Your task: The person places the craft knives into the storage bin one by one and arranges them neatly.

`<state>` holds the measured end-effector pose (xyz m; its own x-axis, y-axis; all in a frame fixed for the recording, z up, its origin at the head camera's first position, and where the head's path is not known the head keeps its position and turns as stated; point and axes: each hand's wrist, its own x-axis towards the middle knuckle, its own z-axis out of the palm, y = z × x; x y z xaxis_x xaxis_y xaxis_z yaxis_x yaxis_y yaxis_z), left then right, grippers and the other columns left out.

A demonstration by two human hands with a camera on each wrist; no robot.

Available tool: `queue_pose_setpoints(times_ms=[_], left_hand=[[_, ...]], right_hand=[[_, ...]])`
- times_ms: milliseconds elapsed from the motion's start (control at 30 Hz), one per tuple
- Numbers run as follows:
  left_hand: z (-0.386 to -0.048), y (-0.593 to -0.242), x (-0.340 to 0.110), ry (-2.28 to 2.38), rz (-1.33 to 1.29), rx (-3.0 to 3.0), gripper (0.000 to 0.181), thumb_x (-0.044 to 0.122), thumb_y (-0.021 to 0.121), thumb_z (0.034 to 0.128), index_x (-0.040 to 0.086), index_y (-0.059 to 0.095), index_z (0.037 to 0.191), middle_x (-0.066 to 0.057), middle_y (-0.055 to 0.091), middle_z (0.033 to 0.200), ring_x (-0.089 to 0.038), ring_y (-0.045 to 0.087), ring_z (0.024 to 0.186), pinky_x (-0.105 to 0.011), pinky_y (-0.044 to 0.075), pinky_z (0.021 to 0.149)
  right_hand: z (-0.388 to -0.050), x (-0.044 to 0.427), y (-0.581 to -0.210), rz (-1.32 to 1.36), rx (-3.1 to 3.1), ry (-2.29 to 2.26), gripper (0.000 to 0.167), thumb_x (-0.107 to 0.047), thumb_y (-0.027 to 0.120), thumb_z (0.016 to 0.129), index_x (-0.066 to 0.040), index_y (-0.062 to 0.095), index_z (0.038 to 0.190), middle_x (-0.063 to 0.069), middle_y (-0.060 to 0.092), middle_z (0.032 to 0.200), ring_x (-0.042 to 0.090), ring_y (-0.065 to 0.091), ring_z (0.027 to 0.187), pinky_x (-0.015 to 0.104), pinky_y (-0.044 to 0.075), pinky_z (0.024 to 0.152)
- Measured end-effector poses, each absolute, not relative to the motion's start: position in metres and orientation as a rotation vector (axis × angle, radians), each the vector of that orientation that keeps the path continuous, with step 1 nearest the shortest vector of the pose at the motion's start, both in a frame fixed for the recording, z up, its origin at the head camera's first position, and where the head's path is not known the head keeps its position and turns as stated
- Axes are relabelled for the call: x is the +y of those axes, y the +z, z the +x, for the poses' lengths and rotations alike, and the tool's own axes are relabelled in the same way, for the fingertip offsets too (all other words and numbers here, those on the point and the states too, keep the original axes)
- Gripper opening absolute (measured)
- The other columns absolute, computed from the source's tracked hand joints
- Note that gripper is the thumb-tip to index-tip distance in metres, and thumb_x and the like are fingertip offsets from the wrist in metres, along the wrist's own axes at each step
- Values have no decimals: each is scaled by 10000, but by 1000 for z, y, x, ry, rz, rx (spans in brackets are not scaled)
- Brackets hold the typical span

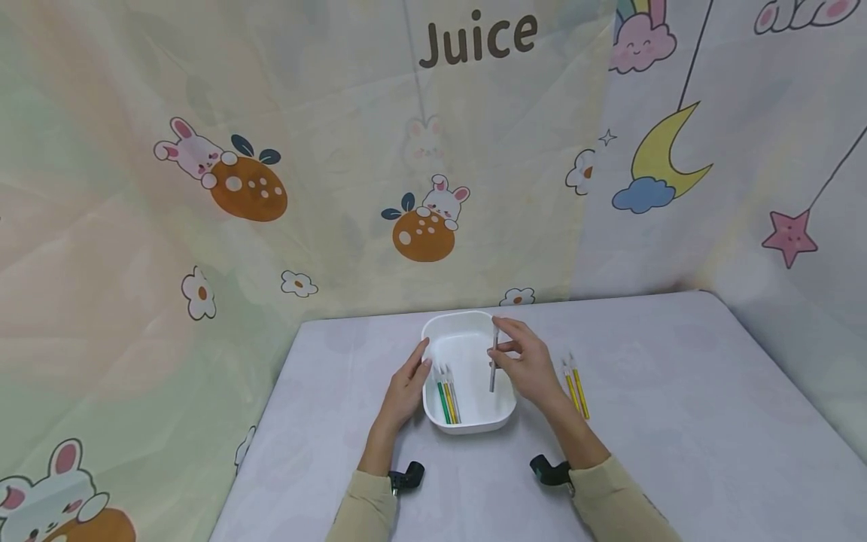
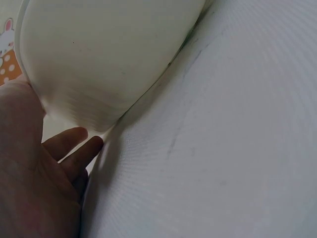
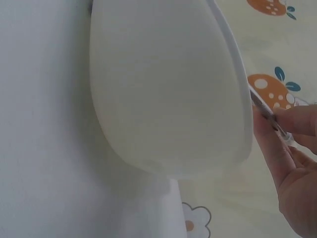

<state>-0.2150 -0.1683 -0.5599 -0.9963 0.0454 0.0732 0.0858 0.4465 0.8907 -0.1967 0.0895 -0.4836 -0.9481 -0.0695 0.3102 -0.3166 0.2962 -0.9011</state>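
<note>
A white rectangular tub with rounded corners stands on the table. My left hand rests against its left wall, thumb at the rim and fingers along the outside; the left wrist view shows the fingers loosely bent there. Over the tub's right side, my right hand pinches a slim silver pen-shaped tool between thumb and fingers. In the right wrist view this tool has a ridged grip. Inside the tub lie several similar slim tools, green, yellow and silver, with pale pointed ends.
Two yellow slim tools lie side by side on the table, right of the tub near my right forearm. A white cloth covers the table. Behind it hangs a printed curtain. Both wrists wear small black cameras.
</note>
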Motion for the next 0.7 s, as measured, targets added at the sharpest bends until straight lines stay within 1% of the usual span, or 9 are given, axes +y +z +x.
queue_pose_setpoints(times_ms=[100, 300, 467, 700], left_hand=[[-215, -560, -169, -1627, -119, -2640, 475, 519, 462, 1086, 523, 386, 1555, 182, 350, 1657, -154, 315, 1570, -493, 291, 1281], [-215, -560, -170, -1625, -149, -2636, 527, 507, 467, 1088, 404, 393, 1600, 162, 346, 1666, -166, 311, 1573, -505, 288, 1280], [-214, -560, -170, -1628, -149, -2635, 535, 527, 465, 1083, 405, 393, 1599, 171, 344, 1664, -160, 309, 1573, -499, 287, 1281], [-215, -559, -168, -1630, -150, -2624, 530, 531, 465, 1082, 419, 391, 1595, 127, 348, 1675, -188, 310, 1576, -515, 284, 1280]], right_hand=[[-195, 84, -484, 373, -2357, 1676, 669, 46, 760, 908, -127, 544, 1517, 114, 514, 1529, 299, 735, 1061, 228, 644, 760], [-194, 77, -487, 404, -2380, 1641, 654, 43, 759, 911, -132, 557, 1508, 123, 527, 1518, 289, 734, 1058, 230, 644, 758], [-194, 71, -489, 421, -2388, 1634, 643, 48, 763, 905, -127, 572, 1493, 119, 553, 1486, 282, 736, 1043, 231, 645, 745], [-192, 62, -490, 438, -2427, 1629, 614, 48, 762, 905, -101, 587, 1474, 124, 554, 1483, 286, 737, 1030, 212, 636, 706]])
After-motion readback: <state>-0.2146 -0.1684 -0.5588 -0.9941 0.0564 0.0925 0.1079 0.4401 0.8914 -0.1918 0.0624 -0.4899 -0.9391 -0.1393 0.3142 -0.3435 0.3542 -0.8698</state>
